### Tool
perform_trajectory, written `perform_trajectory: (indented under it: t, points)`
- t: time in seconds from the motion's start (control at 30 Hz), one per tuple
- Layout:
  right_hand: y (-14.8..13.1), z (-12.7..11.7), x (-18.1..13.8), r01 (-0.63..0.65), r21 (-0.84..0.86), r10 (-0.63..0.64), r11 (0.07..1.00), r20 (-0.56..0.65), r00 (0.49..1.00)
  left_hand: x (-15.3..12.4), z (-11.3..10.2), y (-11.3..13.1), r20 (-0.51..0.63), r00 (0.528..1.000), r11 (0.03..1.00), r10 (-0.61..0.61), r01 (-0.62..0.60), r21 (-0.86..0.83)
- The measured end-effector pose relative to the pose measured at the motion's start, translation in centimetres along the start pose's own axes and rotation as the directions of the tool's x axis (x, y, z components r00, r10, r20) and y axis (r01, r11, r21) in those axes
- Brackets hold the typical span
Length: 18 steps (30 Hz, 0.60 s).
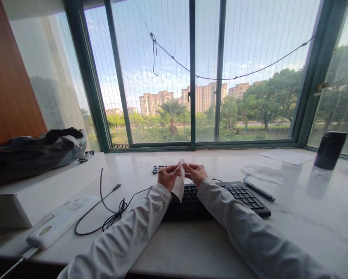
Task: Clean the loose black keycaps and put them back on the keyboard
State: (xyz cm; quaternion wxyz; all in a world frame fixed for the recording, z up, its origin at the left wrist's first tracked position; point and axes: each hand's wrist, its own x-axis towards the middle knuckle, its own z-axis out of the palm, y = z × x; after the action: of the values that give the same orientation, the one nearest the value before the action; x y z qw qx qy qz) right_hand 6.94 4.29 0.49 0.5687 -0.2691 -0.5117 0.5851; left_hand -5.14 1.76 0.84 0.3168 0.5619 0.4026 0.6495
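Both my hands are raised over a black keyboard (243,195) and pinch a folded white tissue (179,185) between them. My left hand (168,176) grips the tissue's left edge with fingers closed. Its right edge is held by my right hand (196,173), fingers closed too. The tissue hangs down in front of the keys. A second small black keyboard (158,169) lies just behind my hands. I wear long pale sleeves.
A black cable (110,211) coils left of the keyboard, beside a white flat device (60,224) and a white box (46,186) bearing a black bag (31,153). A pen (259,190), clear wrapper (263,173), paper (287,156) and dark cup (330,149) lie right. Windows stand behind.
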Motion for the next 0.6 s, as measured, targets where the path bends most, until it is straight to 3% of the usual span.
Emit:
perform_trajectory:
  t: [0.13,0.27,0.43,0.6]
  points:
    - [0.6,-0.6,0.7,-0.002,-0.070,0.000,0.998,-0.030,1.000,-0.1,0.1,0.0,0.056,0.998,0.998,0.035,-0.037,0.045]
    - [0.3,-0.5,0.4,-0.101,0.000,0.100,0.995,-0.083,0.991,-0.2,0.0,0.1,0.030,0.994,0.971,0.109,-0.113,0.212]
    - [-0.2,-0.1,0.1,-0.224,0.031,0.226,0.974,-0.130,0.966,-0.3,-0.7,0.0,0.036,0.978,0.844,0.207,-0.197,0.499]
    - [0.4,-1.0,0.6,-0.245,-0.090,0.223,0.965,-0.202,0.954,-0.3,-0.9,0.0,0.032,0.973,0.752,0.230,-0.198,0.628]
